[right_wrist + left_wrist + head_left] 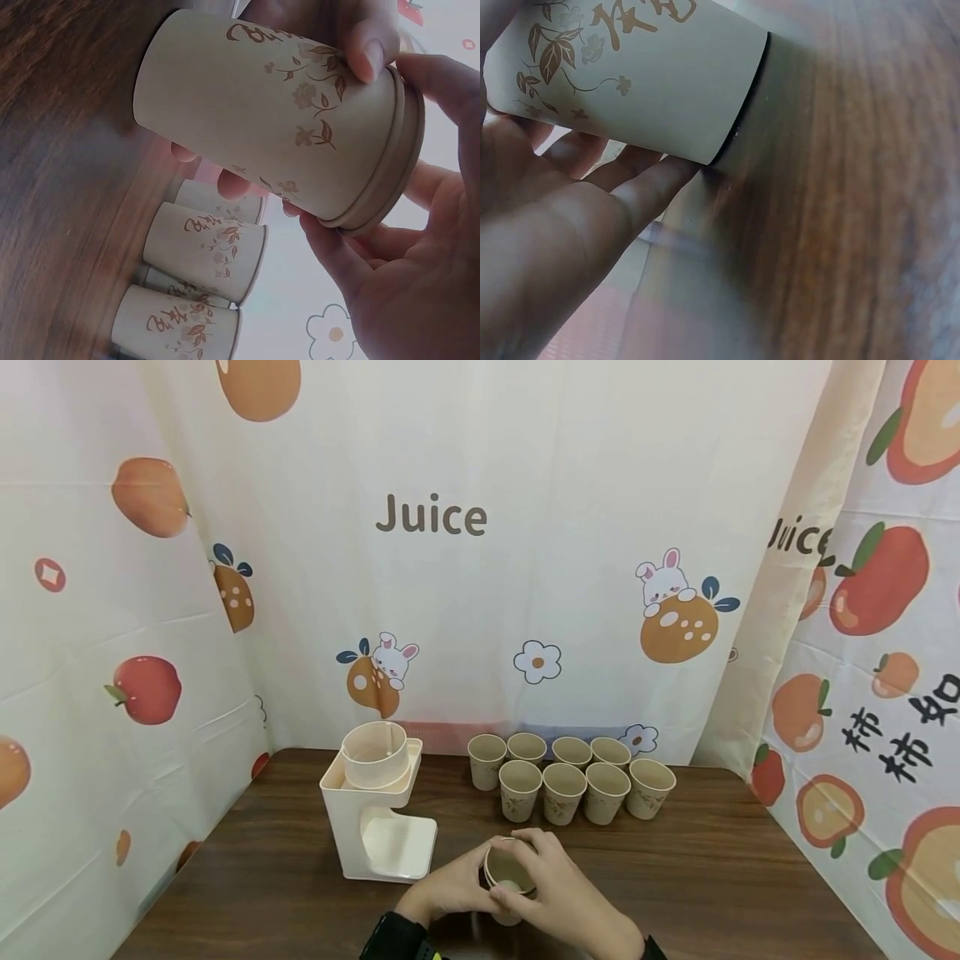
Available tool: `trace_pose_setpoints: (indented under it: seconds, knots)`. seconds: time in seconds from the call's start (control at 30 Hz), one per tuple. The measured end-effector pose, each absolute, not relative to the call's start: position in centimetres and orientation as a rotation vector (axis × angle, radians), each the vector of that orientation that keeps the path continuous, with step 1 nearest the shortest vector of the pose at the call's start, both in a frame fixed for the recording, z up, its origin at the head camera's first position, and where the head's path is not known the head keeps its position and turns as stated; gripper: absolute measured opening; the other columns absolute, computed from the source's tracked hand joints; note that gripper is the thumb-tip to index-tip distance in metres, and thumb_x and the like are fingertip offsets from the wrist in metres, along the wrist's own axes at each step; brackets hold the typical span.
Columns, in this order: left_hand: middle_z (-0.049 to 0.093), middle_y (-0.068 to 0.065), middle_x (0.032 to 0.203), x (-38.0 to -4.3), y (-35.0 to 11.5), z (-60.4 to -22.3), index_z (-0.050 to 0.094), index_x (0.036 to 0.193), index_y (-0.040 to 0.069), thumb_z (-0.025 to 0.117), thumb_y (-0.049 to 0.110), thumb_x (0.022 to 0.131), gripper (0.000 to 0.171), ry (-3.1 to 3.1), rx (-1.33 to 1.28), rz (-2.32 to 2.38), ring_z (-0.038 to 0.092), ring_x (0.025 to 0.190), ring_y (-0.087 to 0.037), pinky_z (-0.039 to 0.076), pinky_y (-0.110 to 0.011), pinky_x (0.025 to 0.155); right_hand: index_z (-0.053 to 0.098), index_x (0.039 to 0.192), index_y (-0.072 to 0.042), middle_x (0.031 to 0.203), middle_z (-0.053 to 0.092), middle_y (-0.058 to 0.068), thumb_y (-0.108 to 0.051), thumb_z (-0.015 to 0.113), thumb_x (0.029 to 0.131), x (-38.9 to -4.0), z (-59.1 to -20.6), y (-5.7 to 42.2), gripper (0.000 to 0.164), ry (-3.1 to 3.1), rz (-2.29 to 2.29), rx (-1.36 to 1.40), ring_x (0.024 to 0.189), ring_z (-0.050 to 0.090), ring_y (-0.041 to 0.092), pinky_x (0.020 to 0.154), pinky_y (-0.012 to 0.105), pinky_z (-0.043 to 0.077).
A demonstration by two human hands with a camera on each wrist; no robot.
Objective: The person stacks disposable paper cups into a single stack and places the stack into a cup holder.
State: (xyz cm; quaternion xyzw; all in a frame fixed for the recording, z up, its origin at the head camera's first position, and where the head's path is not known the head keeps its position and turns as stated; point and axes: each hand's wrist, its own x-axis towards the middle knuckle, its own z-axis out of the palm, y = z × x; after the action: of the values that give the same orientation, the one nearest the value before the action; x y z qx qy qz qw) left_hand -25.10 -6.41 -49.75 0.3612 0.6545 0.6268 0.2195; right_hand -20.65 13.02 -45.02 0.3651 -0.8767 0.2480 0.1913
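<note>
In front of me two nested paper cups [510, 866] stand upright close over the table. The outer cup [247, 112] is pale with brown leaves, flowers and lettering. A second rim, that of the inner cup [411, 139], shows just past the outer one in the right wrist view. My left hand [456, 887] grips the outer cup's side, its fingers reaching round the far wall. From the other side my right hand [558, 893] holds the inner cup's rim between thumb and fingers.
A cream-coloured machine [347, 827] with a round open top stands to the left on the dark wood table [712, 877]. Several matching paper cups [564, 793] stand in two rows at the back. Fruit-printed curtains [465, 593] surround the table's back and sides.
</note>
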Motion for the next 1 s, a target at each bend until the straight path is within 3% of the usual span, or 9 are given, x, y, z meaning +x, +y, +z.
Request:
trace_pose_setpoints:
  seconds: [0.23, 0.57, 0.77, 1.0]
  knots:
    - [0.050, -0.016, 0.128, -25.1, -6.5, -49.7, 0.036, 0.137, 0.019, 0.073, 0.017, 0.079, 0.068, 1.835, 1.013, 1.721, 0.046, 0.114, -0.039, 0.045, -0.032, 0.092, 0.052, 0.129, -0.025, 0.126, 0.050, 0.005, -0.050, 0.060, 0.086, -20.6, -44.9, 13.1, 0.050, -2.491, 0.691, 0.996, 0.116, 0.042, 0.019, 0.082, 0.043, 0.051]
    - [0.053, -0.007, 0.128, -25.2, -6.1, -49.9, 0.037, 0.136, 0.023, 0.075, 0.015, 0.077, 0.071, 1.827, 1.031, 1.733, 0.054, 0.109, -0.022, 0.045, -0.032, 0.093, 0.055, 0.124, -0.025, 0.122, 0.054, -0.002, -0.043, 0.054, 0.093, -21.0, -44.5, 13.7, 0.036, -2.449, 0.644, 0.918, 0.115, 0.043, 0.014, 0.085, 0.042, 0.050]
    - [0.055, -0.003, 0.124, -25.1, -6.2, -50.0, 0.038, 0.136, 0.015, 0.077, 0.015, 0.076, 0.072, 1.849, 1.025, 1.730, 0.051, 0.111, -0.031, 0.044, -0.041, 0.095, 0.056, 0.123, -0.025, 0.122, 0.055, -0.003, -0.042, 0.056, 0.092, -21.5, -44.4, 14.3, 0.036, -2.439, 0.619, 0.854, 0.115, 0.043, 0.012, 0.087, 0.042, 0.049]
    - [0.054, -0.005, 0.123, -25.1, -6.3, -49.7, 0.039, 0.135, 0.023, 0.077, 0.015, 0.075, 0.071, 1.866, 1.013, 1.722, 0.048, 0.112, -0.034, 0.042, -0.048, 0.095, 0.057, 0.122, -0.024, 0.119, 0.057, 0.001, -0.039, 0.057, 0.092, -22.3, -44.5, 14.5, 0.034, -2.408, 0.615, 0.838, 0.113, 0.045, 0.013, 0.087, 0.043, 0.048]
